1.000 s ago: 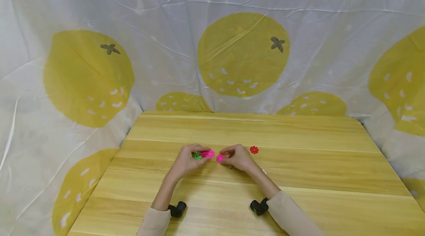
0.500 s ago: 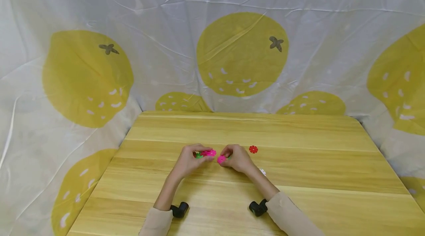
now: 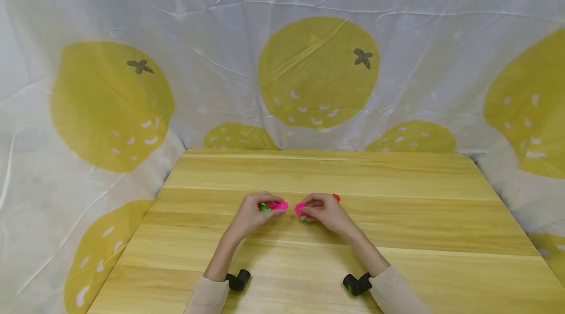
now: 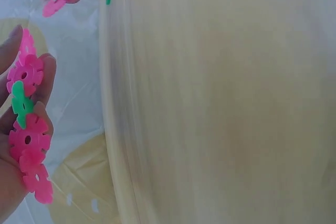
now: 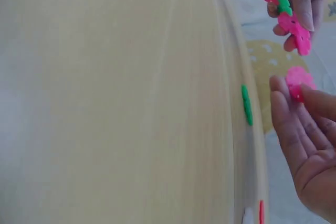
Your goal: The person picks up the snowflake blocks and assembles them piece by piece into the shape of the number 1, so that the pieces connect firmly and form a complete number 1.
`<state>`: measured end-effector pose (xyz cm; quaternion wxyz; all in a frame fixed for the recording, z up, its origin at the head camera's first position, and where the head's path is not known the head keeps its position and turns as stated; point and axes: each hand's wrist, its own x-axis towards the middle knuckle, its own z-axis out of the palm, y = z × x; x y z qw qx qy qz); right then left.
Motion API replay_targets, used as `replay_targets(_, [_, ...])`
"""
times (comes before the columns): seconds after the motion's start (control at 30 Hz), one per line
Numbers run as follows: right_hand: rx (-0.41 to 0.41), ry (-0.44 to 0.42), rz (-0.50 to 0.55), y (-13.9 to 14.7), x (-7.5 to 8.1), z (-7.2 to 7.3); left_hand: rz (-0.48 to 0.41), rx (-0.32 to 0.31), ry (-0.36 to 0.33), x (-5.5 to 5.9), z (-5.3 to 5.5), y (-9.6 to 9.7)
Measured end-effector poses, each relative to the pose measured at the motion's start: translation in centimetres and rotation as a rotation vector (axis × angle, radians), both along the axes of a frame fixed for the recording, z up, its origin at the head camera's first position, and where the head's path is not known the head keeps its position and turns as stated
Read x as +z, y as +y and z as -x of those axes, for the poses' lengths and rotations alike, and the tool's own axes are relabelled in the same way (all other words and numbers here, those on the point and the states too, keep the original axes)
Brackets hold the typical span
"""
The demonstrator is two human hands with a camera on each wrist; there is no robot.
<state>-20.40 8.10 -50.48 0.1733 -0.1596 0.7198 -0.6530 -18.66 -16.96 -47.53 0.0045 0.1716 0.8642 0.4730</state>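
My left hand (image 3: 247, 213) holds a chain of interlocked plastic snowflake discs (image 4: 39, 142), pink ones with a green one set crosswise between them. The chain runs along the fingers, and its pink end shows past the fingertips. Facing it across a small gap, my right hand (image 3: 328, 213) pinches a single pink snowflake disc (image 5: 299, 80) between thumb and fingers. The loose disc and the chain are apart. A green snowflake disc (image 5: 247, 106) lies on the table close by the right hand, partly covered by it in the head view.
A red snowflake disc (image 3: 336, 197) lies just beyond the right hand, partly hidden by it. In the right wrist view a white disc (image 5: 248, 216) lies near the red one. The wooden table (image 3: 419, 196) ends at a lemon-print cloth (image 3: 322, 73).
My right hand has shifted right with the pink disc, widening the gap. It now covers the white disc and part of the red one in the head view. The left hand stays nearly still.
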Motion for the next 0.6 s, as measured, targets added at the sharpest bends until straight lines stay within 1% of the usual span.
replay_targets(0.1, [-0.013,-0.003,0.040,1.1,0.3,-0.4,-0.002,-0.026,0.008,0.1,-0.1,0.5])
replay_targets(0.23, [-0.044,0.029,0.039,1.9,0.3,-0.9,-0.005,-0.046,0.008,0.4,-0.1,1.1])
replay_targets(0.4, [-0.080,0.037,0.051,2.5,0.1,-1.4,0.006,-0.065,-0.001,0.5,0.0,1.7])
replay_targets(0.5, [-0.097,0.033,0.061,2.5,0.1,-1.6,0.018,-0.072,-0.007,0.5,-0.1,1.8])
replay_targets(0.6, [-0.089,0.060,0.059,2.5,0.3,-1.9,0.022,-0.079,-0.012,0.5,-0.2,1.8])
